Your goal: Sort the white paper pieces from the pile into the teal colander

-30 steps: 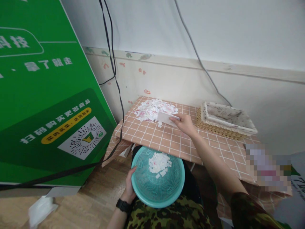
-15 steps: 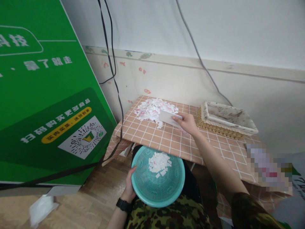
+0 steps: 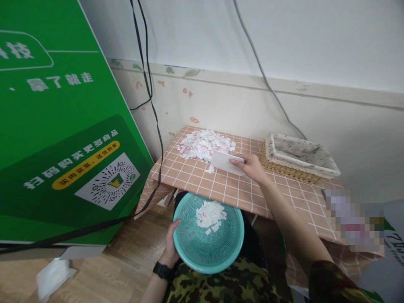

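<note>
My left hand is closed on the left rim of a round teal plastic colander, held over my lap below the table edge. A small heap of white paper scraps lies inside it. Out over the table, my right hand pinches a flat white card between thumb and fingers. The card's left end meets the near side of a large pile of torn paper scraps, white with some pink. One loose scrap lies just in front of the pile.
A brown checked cloth covers the table against the wall. At right stands a cloth-lined wicker basket. A green printed panel rises at left, with a black strap hanging beside it. A white plastic bag lies on the floor.
My right hand has shifted the card slightly nearer to me along the pile's near edge. The scraps there have moved a little. My left hand and the colander have stayed almost still.
</note>
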Motion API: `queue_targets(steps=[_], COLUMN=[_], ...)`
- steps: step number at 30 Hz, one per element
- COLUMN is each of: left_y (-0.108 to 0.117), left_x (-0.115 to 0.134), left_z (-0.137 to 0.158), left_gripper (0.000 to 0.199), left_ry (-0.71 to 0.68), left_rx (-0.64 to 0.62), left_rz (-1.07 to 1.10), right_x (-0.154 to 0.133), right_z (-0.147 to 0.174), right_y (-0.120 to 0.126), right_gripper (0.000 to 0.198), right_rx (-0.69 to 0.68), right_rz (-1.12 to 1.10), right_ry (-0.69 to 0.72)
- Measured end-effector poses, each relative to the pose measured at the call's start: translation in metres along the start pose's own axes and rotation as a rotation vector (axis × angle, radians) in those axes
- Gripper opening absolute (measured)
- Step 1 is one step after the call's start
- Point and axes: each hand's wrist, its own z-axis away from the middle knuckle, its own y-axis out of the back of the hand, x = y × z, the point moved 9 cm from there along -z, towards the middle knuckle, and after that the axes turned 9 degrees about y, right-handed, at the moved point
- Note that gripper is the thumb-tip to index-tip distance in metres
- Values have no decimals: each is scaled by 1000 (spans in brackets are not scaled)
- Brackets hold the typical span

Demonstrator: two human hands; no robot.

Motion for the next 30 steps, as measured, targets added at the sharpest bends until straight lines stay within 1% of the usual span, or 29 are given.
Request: queue_targets(steps=[6,10,14,17,19,24,28,30], left_y=[0,1,3,4,3,-3,-8,-11], left_x=[-1,1,0,0,1,5,12,19], left_z=[-2,-1,-1,-1,-1,4,13,18], left_gripper=[17,15,19,20,19,17,15,17], left_ry=[9,-12,-3,-4,-3,2,22,26], left_rx=[-18,4,12,12,9,10,25,22], left_rz=[2,15,6,12,15,21,21,15], right_x=[4,-6,-17,-27,-30,-21,-9,-9], right_z=[10,13,12,12,13,19,24,26], right_y=[4,-4,-7,-16,-18,-14,-3,-4], right_gripper=[39,38,38,38,37,34,32,31], right_rx=[64,9,-9,-78,-86,-84,17,17], right_rz=[19,-43,-81,-161,-205,-250,-222,-218], right_ry=[-44,-20,1,47,52,16,-24,-12])
